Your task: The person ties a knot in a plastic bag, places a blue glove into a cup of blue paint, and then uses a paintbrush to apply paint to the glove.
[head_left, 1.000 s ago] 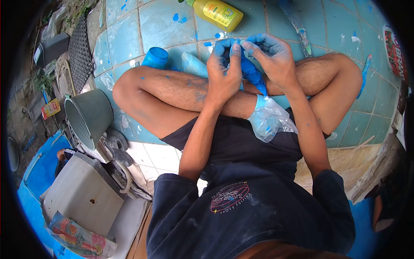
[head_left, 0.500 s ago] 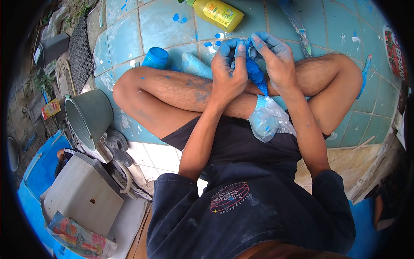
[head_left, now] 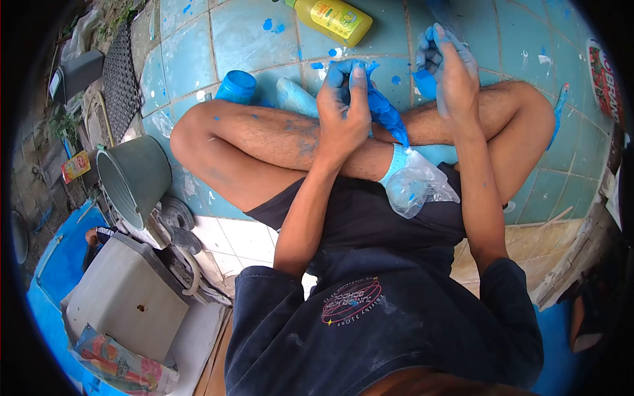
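Paint-stained fingers of my left hand (head_left: 345,109) pinch the top of a crumpled blue, paint-covered bag (head_left: 386,115), which hangs down over my crossed legs. My right hand (head_left: 454,69) is raised further right, apart from the bag, its fingers curled around a small blue piece (head_left: 424,84) that hangs below them. A clear plastic bag (head_left: 419,185) lies on my lap, by the lower end of the blue bag and a light blue sock (head_left: 398,158).
Beyond my legs are a yellow bottle (head_left: 335,20), a blue jar (head_left: 237,87) and a light blue object (head_left: 296,99) on paint-spotted tiles (head_left: 251,36). A grey-green bucket (head_left: 135,181) lies at the left, near a grey box (head_left: 119,290).
My right hand has moved right, away from my left hand, with a small blue piece now showing beneath its fingers. My left hand still holds the blue bag.
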A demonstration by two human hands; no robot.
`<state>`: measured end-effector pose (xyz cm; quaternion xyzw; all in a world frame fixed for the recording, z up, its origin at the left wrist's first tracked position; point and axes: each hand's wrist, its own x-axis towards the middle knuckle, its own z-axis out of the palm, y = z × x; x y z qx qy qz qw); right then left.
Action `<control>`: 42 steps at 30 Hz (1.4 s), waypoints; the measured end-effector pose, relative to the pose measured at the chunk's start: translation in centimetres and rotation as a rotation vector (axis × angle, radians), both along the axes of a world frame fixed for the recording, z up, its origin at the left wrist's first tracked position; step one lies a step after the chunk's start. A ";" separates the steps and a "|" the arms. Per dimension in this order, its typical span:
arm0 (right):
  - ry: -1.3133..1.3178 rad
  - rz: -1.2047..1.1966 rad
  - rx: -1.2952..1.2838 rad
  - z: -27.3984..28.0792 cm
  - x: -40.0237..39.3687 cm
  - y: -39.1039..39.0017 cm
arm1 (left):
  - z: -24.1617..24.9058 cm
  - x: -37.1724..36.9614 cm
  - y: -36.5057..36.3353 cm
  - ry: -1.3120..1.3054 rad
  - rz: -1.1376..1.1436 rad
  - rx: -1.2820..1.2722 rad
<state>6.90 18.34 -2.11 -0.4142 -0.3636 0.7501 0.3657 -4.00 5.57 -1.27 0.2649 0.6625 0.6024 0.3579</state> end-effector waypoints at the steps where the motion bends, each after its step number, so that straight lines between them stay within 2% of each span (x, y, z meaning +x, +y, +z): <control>1: 0.053 0.048 -0.015 0.0 0.0 0.0 | 0.0 -0.1 0.1 -0.021 -0.005 -0.015; 5: 0.040 0.193 0.022 -0.6 0.0 -0.6 | -0.3 0.2 0.5 0.029 0.062 0.060; 7: -0.168 0.251 0.219 0.3 -0.4 -1.0 | -0.1 -0.1 0.1 -0.023 0.034 0.030; 12: -0.146 0.134 0.293 0.6 -0.7 -0.9 | -0.5 0.0 0.4 0.036 0.052 0.054; 14: -0.097 0.390 0.251 0.4 -0.1 -0.6 | -0.6 0.2 0.6 0.016 0.079 0.084; 18: -0.051 0.451 0.246 0.9 -0.5 -1.6 | -0.5 0.0 0.5 0.077 0.057 0.079; 20: -0.210 0.526 0.458 0.5 -0.4 -1.6 | -0.3 0.0 0.5 0.076 0.058 0.078; 26: -0.207 0.457 0.343 0.9 -0.6 -2.1 | -0.1 0.1 0.7 0.046 0.037 0.033; 29: -0.229 0.360 0.378 1.4 -0.6 -2.3 | -0.1 0.2 0.8 -0.007 0.027 0.070; 32: -0.286 0.337 0.422 1.4 -0.5 -2.0 | -0.3 -0.1 0.6 0.055 -0.035 0.037; 36: -0.233 0.293 0.425 1.6 -0.4 -1.8 | -0.9 -0.1 1.0 0.101 -0.069 0.043; 42: -0.199 0.233 0.241 2.0 0.0 -1.2 | -0.5 0.0 0.8 0.024 -0.125 0.000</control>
